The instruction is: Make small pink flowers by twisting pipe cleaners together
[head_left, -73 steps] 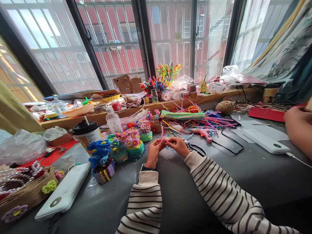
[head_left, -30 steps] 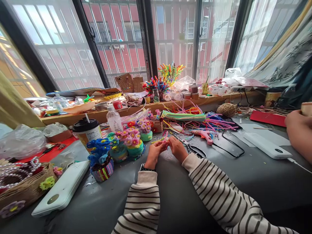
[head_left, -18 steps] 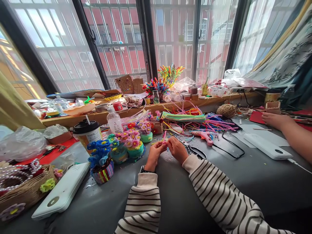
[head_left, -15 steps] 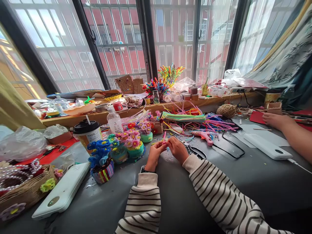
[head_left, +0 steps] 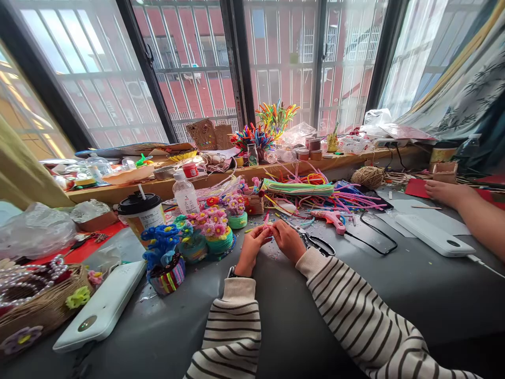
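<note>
While the left hand (head_left: 249,248) and right hand (head_left: 289,242) pinch a pink pipe cleaner (head_left: 266,219) at frame centre, scissors (head_left: 319,244) lie just beside the right; bare grey tabletop (head_left: 290,316) opens below, between the striped sleeves (head_left: 365,305).

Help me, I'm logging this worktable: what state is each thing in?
Pink pipe cleaner: pinched between left hand and right hand
Coffee cup: upright, lidded, straw in
Water bottle: upright, capped
Scissors: lying flat, partly hidden; blades unclear
Glue gun: lying down, cord attached
Power bank at right: flat, cable plugged in
Twine ball: wound
Blue flower pot: upright
</note>
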Motion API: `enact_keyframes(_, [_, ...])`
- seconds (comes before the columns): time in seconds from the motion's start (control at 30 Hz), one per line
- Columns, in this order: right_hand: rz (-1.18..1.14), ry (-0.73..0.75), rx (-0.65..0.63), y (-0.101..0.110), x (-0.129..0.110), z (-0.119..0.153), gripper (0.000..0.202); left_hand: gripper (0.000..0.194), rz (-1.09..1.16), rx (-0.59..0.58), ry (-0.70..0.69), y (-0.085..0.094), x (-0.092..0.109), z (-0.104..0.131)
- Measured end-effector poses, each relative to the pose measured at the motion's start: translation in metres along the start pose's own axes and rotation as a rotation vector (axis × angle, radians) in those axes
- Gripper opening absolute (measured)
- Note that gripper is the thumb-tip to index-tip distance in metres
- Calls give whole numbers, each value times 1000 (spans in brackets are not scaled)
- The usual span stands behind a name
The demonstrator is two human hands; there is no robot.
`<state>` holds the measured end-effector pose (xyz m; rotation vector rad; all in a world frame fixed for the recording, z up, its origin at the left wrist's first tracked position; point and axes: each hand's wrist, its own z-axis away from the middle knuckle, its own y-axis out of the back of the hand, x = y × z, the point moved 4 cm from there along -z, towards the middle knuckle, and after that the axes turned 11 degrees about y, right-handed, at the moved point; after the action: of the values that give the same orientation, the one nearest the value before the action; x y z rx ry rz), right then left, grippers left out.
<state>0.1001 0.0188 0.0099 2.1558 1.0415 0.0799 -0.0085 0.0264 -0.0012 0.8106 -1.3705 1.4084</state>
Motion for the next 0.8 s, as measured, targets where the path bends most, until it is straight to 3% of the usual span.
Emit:
enact_keyframes(0.37, [-35,18,-46,-7,5,1,22,33,30,91,7,6,-2,-1])
enact_keyframes(0.8, [-239,-14,-13,-3,7,0,21,30,24,61,27,5,-1,0])
